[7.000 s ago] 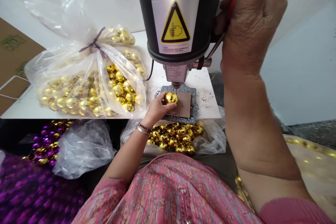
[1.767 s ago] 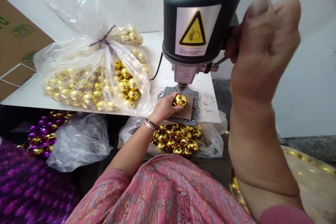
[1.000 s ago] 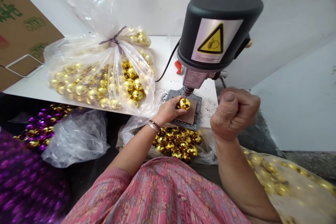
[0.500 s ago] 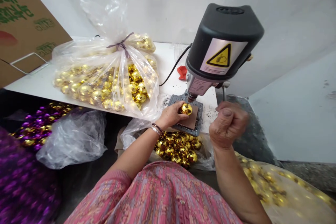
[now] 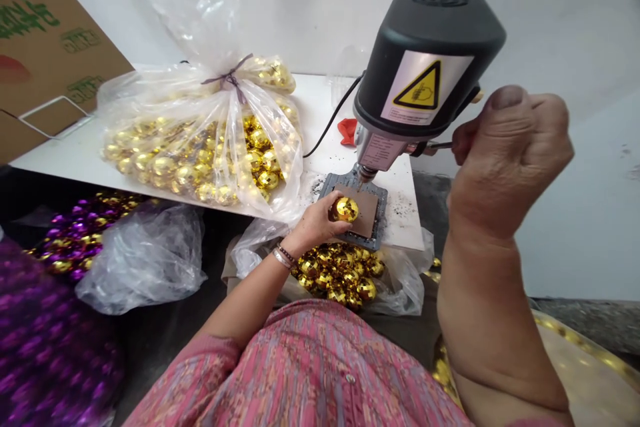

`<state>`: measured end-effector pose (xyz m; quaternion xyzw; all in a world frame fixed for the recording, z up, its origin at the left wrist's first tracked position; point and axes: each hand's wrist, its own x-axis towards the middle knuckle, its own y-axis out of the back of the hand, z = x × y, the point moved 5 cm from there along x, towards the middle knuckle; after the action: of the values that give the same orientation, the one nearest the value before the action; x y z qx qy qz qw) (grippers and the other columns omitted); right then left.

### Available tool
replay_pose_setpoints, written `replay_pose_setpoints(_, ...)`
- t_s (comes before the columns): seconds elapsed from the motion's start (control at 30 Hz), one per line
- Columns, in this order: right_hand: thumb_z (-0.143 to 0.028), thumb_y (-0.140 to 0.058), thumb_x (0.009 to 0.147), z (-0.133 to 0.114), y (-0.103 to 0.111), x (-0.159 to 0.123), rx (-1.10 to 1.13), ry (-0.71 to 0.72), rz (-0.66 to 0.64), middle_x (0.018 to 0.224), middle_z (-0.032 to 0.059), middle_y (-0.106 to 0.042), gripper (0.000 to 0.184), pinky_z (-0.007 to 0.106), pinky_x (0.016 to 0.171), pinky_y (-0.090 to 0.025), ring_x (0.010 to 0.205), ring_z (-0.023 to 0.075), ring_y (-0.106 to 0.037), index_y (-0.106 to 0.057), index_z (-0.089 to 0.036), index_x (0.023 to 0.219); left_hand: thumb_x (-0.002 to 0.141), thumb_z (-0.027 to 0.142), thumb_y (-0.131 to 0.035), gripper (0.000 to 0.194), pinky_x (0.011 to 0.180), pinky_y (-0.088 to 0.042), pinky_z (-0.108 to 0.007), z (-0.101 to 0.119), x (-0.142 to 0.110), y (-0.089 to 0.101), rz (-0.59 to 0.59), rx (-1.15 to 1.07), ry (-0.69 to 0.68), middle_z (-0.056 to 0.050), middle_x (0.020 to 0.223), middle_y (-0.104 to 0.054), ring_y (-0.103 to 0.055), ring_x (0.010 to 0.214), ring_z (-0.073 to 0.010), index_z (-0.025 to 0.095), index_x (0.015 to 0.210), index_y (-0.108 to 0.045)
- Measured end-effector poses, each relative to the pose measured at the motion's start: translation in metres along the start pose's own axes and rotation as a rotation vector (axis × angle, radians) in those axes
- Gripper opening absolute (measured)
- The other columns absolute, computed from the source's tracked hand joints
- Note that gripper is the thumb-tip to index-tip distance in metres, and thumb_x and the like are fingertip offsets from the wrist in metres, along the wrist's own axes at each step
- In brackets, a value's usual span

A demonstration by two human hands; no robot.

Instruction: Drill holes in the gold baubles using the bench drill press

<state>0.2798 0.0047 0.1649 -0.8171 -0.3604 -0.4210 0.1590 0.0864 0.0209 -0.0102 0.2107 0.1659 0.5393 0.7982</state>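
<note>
My left hand (image 5: 323,219) pinches a shiny gold ball (image 5: 347,209) between thumb and fingers. Mirror-like facets cover the ball, and dark marks show on its top. It is over a brown square board (image 5: 367,205) on the grey metal base (image 5: 324,188) of a drill press (image 5: 440,33). Just above and right of the ball is the chuck (image 5: 367,173) with its thin bit, apart from it. My right hand (image 5: 510,153) is closed round the end of the feed lever (image 5: 441,145), raised at the machine's right side. The fingers hide the lever's end.
A tied clear bag (image 5: 200,147) of gold balls sits on the white table (image 5: 65,170). More gold balls (image 5: 340,270) lie in an opened bag at my lap. Purple and gold balls (image 5: 75,233) are at lower left, a cardboard box (image 5: 45,60) behind. A red scrap (image 5: 347,131) lies near the drill.
My right hand has swung up and outward with the lever, and the chuck has risen. My left hand has drawn the gold ball slightly left and toward me, out from under the bit.
</note>
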Motion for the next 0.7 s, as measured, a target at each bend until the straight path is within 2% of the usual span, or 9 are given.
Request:
replay_pose_setpoints(0.17,-0.062,-0.052,0.096,0.0,-0.002,-0.003,0.105,0.021,-0.002,0.058,-0.0082,-0.038,0.05,0.019,0.05,-0.03,0.048,0.0018,-0.041,-0.038,-0.017,0.079,0.077,0.025,-0.076,0.044,0.076,-0.051,-0.029,0.003,-0.034,0.017,-0.029,0.075,-0.063,-0.001,0.099,-0.071,-0.064,0.083,-0.0158,0.02,0.118,-0.063)
replay_pose_setpoints(0.3,-0.059,-0.051,0.096,-0.004,-0.002,-0.003,0.099,0.02,-0.01,0.059,-0.0084,-0.039,0.047,0.019,0.052,-0.03,0.049,0.0009,-0.044,-0.037,-0.018,0.078,0.079,0.021,-0.074,0.042,0.079,-0.053,-0.031,0.008,-0.053,0.027,-0.012,0.14,-0.136,-0.003,0.103,-0.071,-0.063,0.086,-0.0163,0.021,0.12,-0.063)
replay_pose_setpoints(0.53,-0.058,-0.048,0.098,-0.004,0.001,-0.009,0.052,0.001,-0.007,0.062,-0.0079,-0.044,0.047,0.021,0.059,-0.034,0.052,0.0001,-0.045,-0.039,-0.016,0.078,0.081,0.022,-0.074,0.054,0.086,-0.056,-0.034,0.006,-0.068,0.031,-0.022,0.193,-0.179,-0.007,0.117,-0.072,-0.066,0.09,-0.0168,0.02,0.132,-0.059)
replay_pose_setpoints(0.7,-0.057,-0.047,0.099,-0.003,0.002,-0.012,0.057,0.001,0.004,0.064,-0.0072,-0.046,0.047,0.022,0.062,-0.036,0.054,0.0006,-0.046,-0.042,-0.015,0.079,0.084,0.029,-0.075,0.055,0.083,-0.056,-0.033,0.005,-0.071,0.029,-0.044,0.206,-0.171,-0.005,0.107,-0.073,-0.068,0.087,-0.0174,0.021,0.135,-0.059)
